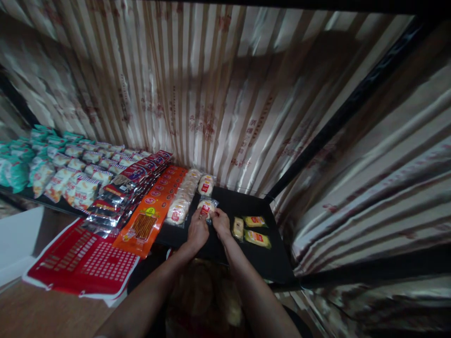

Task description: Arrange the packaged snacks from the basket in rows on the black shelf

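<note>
Both hands meet at a round packaged bun [206,206] with a red label, in clear wrapping, on the black shelf [218,244]. My left hand [198,231] pinches its near left side. On its right edge, my right hand [221,222] has its fingers closed on the wrapper. Just behind lies another packaged bun [206,186] of the same kind. To the left runs a row of overlapping packaged buns [177,211]. Right of my right hand are a small wrapped cake [238,227] and two yellow-wrapped cakes [257,238].
Left of the buns lie a long orange snack packet [146,220], overlapping dark and silver packets [116,199], white snack bags [82,190] and green bags [14,171]. A red printed bag [84,258] hangs at the front edge. Striped curtain [211,94] and a black post [338,108] bound the shelf.
</note>
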The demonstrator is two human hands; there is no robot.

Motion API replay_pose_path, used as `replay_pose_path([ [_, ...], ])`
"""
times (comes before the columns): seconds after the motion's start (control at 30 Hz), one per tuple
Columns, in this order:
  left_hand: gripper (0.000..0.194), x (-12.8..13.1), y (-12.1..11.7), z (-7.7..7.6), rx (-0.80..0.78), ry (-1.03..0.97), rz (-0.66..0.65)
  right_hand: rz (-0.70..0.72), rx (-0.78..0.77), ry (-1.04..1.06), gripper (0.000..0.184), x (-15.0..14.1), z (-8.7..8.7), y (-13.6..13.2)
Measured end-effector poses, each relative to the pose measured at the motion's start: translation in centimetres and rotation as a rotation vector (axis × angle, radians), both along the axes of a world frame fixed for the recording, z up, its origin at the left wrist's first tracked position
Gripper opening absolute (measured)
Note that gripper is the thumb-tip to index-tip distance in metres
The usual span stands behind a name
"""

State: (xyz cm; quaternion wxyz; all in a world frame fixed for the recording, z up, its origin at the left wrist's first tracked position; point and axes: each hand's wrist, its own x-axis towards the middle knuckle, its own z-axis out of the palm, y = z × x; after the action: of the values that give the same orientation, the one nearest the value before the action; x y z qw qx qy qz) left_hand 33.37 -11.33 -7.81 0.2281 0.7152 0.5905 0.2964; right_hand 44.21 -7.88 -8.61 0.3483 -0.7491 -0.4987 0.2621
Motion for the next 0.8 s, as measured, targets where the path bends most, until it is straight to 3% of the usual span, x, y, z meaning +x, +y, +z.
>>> replay_pose_path([
  [0.2,0.051,0.4,2.1,-0.2,0.003,0.074,-0.050,-0.002,0.019,0.031,0.030,0.6,-1.0,3.3],
  [0.43,0.051,0.5,4.9,-0.1,-0.019,0.127,-0.040,-0.046,0.084,0.038,0.028,0.0,-0.6,6.3],
  [0.6,0.053,0.5,6.3,-0.6,-0.011,0.142,-0.046,-0.096,0.089,-0.061,0.022,-0.4,-0.4,7.5],
  [0.8,0.051,0.6,7.5,-0.8,0.001,0.156,-0.050,-0.062,0.088,-0.083,0.013,-0.3,-0.7,7.9],
])
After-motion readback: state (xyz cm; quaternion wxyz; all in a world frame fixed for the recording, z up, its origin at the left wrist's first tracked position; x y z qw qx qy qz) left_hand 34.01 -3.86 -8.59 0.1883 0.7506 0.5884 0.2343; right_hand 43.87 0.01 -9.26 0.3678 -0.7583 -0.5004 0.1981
